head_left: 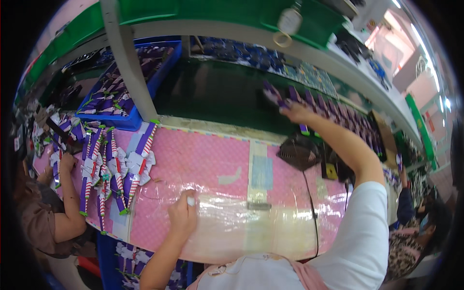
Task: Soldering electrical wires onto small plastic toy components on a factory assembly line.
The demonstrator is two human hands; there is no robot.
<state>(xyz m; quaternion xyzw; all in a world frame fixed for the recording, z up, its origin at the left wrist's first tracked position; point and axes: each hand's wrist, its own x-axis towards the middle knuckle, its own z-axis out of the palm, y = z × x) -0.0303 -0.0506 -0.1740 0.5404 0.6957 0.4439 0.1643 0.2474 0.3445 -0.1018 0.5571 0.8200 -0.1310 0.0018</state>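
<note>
My right hand [296,112] reaches far out over the dark green conveyor belt. Its fingers are closed on the near end of a purple plastic toy part [272,91]. Beside it, a row of similar purple parts [340,116] lies along the belt's right side. My left hand [182,215] is low over the pink tabletop, its fingers curled in. A white patch shows at its fingertips, and I cannot make out whether it holds anything. To its left lie several purple toy wings [141,162] with red-and-white striped edges and green tips.
A blue bin [130,123] of wing parts stands at the back left, near a grey post [126,63]. A small black fan [298,152] with a trailing cable [311,205] sits at the table's back edge. One co-worker [50,212] works at left; another person [415,241] sits at right.
</note>
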